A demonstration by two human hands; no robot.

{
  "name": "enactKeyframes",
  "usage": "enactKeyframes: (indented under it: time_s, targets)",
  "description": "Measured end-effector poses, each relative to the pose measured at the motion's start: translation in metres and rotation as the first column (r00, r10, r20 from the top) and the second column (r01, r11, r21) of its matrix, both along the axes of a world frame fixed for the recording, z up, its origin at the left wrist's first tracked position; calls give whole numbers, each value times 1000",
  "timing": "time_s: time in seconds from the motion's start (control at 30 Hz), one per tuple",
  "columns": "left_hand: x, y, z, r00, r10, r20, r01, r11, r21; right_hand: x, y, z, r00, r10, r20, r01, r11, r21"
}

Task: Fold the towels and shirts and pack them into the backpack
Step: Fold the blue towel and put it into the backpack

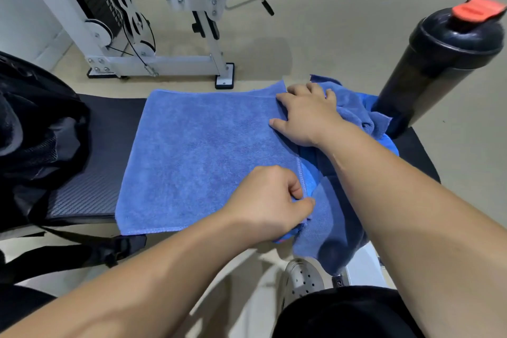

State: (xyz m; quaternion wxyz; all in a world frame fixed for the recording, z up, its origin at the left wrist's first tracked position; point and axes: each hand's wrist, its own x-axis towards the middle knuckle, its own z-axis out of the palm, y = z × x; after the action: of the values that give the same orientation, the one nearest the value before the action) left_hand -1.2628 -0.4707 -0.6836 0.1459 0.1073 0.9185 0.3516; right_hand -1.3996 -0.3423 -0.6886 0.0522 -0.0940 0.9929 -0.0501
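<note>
One blue towel (197,151) lay flat for folding; left grip (269,197) pinched its hem (300,175), right grip (304,115) pressed flat beyond. Next probably meant carrying that hem leftward.

- The black backpack (41,132) bulks over the left end of the padded bench (96,192) and blocks any reach from that side.
- A bare strip of bench lies free between the backpack and the flat blue towel (197,151).
- The towel's middle and left half carry nothing, so a hand could sweep across them.
- The right hand (307,115) and the left hand (271,200) occupy the towel's right edge.
- A crumpled heap of blue cloth (354,110) crowds the right end, touching the towel.
- The dark shaker bottle (439,68) stands upright just beyond the heap, tall in the way of a sideways reach.
- Bare floor (315,44) separates the bench's far edge from the weight machine (153,35).
</note>
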Motion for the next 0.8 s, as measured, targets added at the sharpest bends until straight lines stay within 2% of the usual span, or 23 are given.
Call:
enactKeyframes:
  time_s: [0.07, 0.17, 0.23, 0.33, 0.4, 0.63, 0.8]
  targets:
    - [-2, -9, 5, 999, 12, -32, -11, 999, 39, 3, -7, -2, 1000, -4, -28, 5, 999, 51]
    - [-19, -41, 7, 946, 131, -298, -153, 987, -52, 13, -30, -5, 994, 84, -73, -81, 996, 43]
    - [-36, -72, 0, 900, 191, -392, -261, 956, -135, 22, -47, -11, 986, 157, -48, -156, 988, 23]
    - [-50, -118, -25, 947, 149, -283, -272, 842, -466, 35, -61, -27, 978, 206, 33, -208, 977, 39]
    - [-48, -134, -40, 975, 131, -178, -212, 782, -586, 39, -64, -37, 975, 213, 59, -217, 973, 75]
    - [-34, -142, -34, 997, 51, -61, -79, 748, -659, 49, -70, -28, 970, 177, 166, -196, 974, 112]
    - [-6, -157, -14, 993, -67, 99, 119, 631, -767, 92, -80, -9, 923, 211, 321, -295, 925, 238]
